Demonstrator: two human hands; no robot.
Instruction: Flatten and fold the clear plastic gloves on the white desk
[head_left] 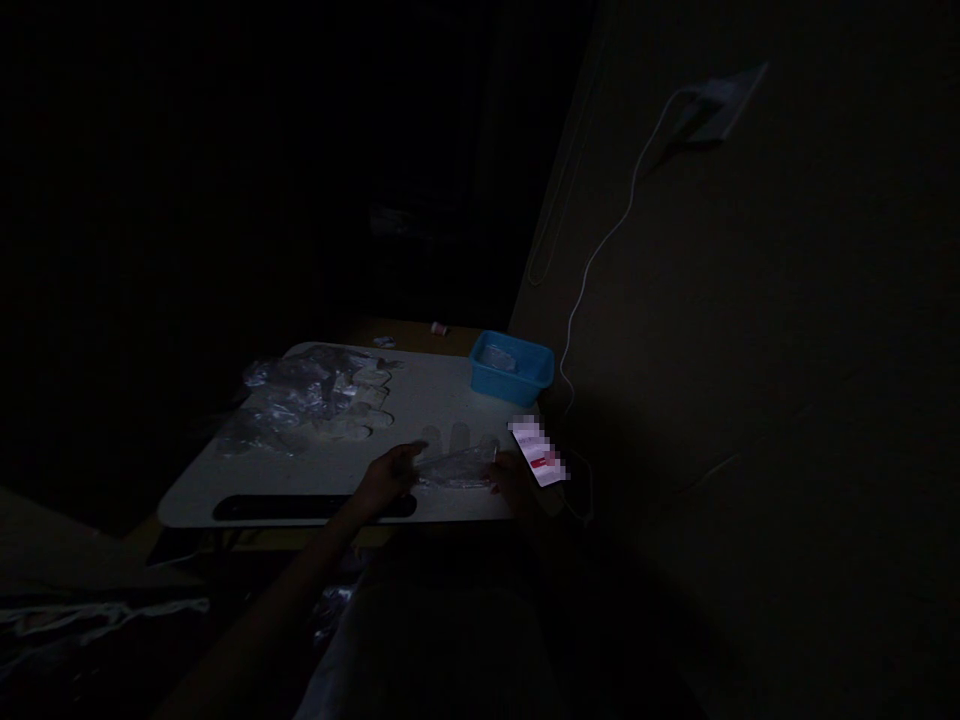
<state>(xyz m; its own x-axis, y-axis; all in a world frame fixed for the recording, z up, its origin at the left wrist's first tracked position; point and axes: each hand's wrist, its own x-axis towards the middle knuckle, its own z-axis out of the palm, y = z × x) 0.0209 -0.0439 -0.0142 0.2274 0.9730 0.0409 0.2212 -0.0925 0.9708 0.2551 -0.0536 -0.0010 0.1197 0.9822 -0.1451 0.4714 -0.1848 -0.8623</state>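
A clear plastic bag (456, 468) is stretched between my two hands, just above the front of a white tabletop (431, 400). My left hand (388, 478) grips its left end, and my right hand (510, 475) pinches the right end. The room is very dark, so the finger details are faint and anything inside the bag cannot be made out. To the left lies a heap of crumpled clear plastic bags (300, 390), beside several pale rounded pieces (364, 410).
A blue plastic basket (506, 385) with something clear inside stands at the back right. A lit phone (538, 452) lies right of my right hand. A white cable (600, 245) runs down the wall from a socket. A black slot (300, 507) lines the table's front edge.
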